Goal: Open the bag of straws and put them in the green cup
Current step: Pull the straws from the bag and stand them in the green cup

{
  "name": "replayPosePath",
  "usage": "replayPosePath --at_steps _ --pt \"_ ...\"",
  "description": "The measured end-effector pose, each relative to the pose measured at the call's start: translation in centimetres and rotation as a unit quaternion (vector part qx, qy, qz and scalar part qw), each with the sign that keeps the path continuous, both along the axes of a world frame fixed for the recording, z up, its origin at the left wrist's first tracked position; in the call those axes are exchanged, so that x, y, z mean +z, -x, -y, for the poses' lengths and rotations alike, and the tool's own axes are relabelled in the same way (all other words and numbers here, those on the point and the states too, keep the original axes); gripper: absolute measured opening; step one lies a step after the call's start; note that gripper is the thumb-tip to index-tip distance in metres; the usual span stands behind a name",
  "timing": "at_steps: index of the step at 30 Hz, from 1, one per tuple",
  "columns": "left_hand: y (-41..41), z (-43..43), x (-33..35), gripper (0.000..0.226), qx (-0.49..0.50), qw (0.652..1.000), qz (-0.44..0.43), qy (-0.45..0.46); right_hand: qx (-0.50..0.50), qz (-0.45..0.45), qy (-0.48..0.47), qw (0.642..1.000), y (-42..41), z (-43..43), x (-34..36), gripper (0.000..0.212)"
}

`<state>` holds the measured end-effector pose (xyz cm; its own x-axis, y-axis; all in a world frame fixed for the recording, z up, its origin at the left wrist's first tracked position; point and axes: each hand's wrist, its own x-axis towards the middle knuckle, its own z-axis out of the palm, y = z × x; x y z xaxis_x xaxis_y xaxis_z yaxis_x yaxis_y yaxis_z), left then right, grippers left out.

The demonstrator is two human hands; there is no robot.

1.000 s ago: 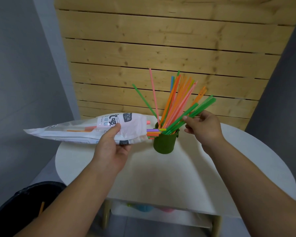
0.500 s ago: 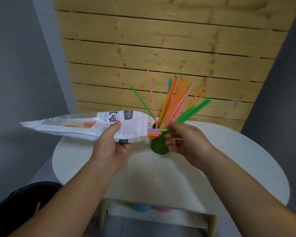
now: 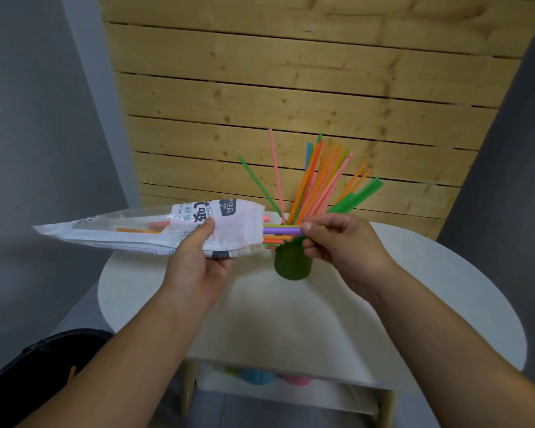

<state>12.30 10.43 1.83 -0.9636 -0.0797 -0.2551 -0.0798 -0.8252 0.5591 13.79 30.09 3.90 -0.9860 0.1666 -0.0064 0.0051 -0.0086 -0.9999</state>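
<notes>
My left hand (image 3: 198, 261) grips a white printed straw bag (image 3: 142, 231), held level above the table with its open mouth pointing right. Several straw ends (image 3: 275, 236) poke out of that mouth, purple, yellow and orange. My right hand (image 3: 337, 239) pinches the tip of the purple straw (image 3: 281, 230) at the bag mouth. Just behind and below stands the green cup (image 3: 292, 262) on the white round table (image 3: 383, 304). Many orange, pink, green and blue straws (image 3: 318, 183) fan upward out of the cup.
A wooden slat wall (image 3: 291, 88) rises right behind the table. A black bin (image 3: 34, 372) sits on the floor at lower left. Coloured objects (image 3: 260, 376) lie on a shelf under the table top.
My right hand let go of the green straws, which now rest in the cup, and moved left to the bag mouth, where it now pinches the purple straw. The bag stayed in place.
</notes>
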Motion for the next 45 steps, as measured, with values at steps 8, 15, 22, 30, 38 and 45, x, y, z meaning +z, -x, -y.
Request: replayPosePath --at_steps 8,15,22,30,38,45 --pt "-0.4 -0.5 0.0 0.019 -0.014 1.000 0.006 -0.001 0.010 0.050 0.274 0.960 -0.1 -0.6 -0.3 0.005" --pt "-0.8 -1.0 0.0 0.018 -0.030 0.999 0.008 -0.009 0.011 0.051 0.366 0.929 0.5 2.0 -1.7 0.003" --pt "-0.1 -0.2 -0.7 0.022 -0.015 1.000 0.022 -0.011 -0.127 -0.066 0.181 0.973 1.1 0.8 -0.5 0.023" --pt "1.0 0.9 -1.3 0.030 0.007 0.999 0.039 -0.012 -0.306 -0.148 0.089 0.936 1.1 -4.5 1.8 0.022" --pt "1.0 0.6 -1.5 0.022 0.003 0.999 0.034 -0.006 -0.358 -0.168 -0.037 0.918 0.8 -5.0 1.8 0.026" --pt "0.6 0.5 -1.4 0.023 0.002 0.999 0.033 -0.003 -0.376 -0.202 -0.060 0.902 0.8 -5.2 2.9 0.027"
